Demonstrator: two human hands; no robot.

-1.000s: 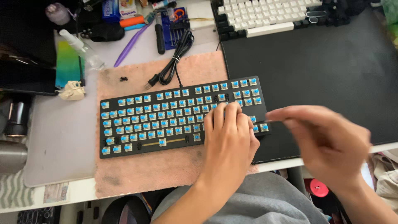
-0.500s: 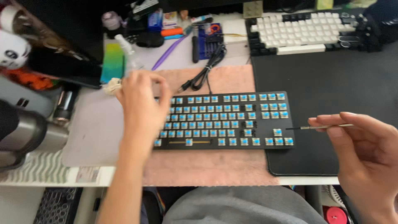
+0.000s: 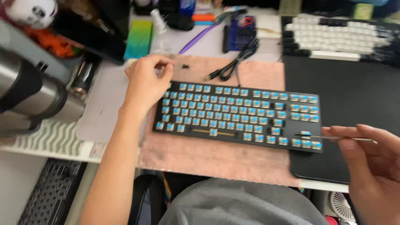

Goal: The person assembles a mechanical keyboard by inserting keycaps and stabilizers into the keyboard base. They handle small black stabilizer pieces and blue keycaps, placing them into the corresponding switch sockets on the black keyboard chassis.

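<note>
I am watching the bare keyboard (image 3: 237, 116), black with rows of blue switches, lying across the middle of the frame on a pink mat (image 3: 208, 156). My left hand (image 3: 146, 83) is hovering at its upper left corner, fingers curled loosely inward and pinching nothing I can make out; the frame is blurred there, so I cannot tell whether something tiny is between the fingertips. A few small dark bits (image 3: 185, 66) are lying on the mat just beside that hand. My right hand (image 3: 368, 160), at the lower right of the frame, is gripping a thin metal tool (image 3: 333, 137) between thumb and fingers, its tip pointing left and reaching over the keyboard's lower right corner, near the last switches. A black desk pad (image 3: 346, 83) is running under the right end of the board. To work well here, I judge the tool should be kept level and low, with the left hand steadying the board's edge so it is not sliding on the mat
</note>
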